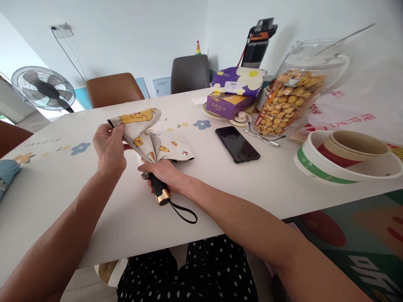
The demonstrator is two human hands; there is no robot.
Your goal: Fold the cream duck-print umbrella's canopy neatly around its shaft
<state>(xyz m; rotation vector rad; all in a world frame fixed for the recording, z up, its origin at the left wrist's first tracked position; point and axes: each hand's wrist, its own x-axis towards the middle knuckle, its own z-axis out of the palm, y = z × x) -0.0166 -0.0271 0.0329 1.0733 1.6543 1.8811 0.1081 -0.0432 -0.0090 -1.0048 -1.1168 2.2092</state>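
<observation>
A folding umbrella (143,140) with a cream canopy printed in yellow cartoon figures is held above the white table (220,197). Its canopy is loose and partly bunched, with a dark edge. My left hand (110,147) pinches one canopy panel at its edge, on the left. Wrapped round the shaft end, just above the black handle, is my right hand (165,173). The handle points toward me; it has a gold band and a black wrist strap (184,214) that hangs over the table. Some fingers of my right hand are hidden behind the handle.
Right of the umbrella lie a black phone (237,144) and glasses (266,136). Farther right stand a bag of round snacks (286,98), a glass pitcher (336,63) and a white paper bowl (327,165). A purple box (228,105) sits behind; blue folded fabric (8,174) lies far left.
</observation>
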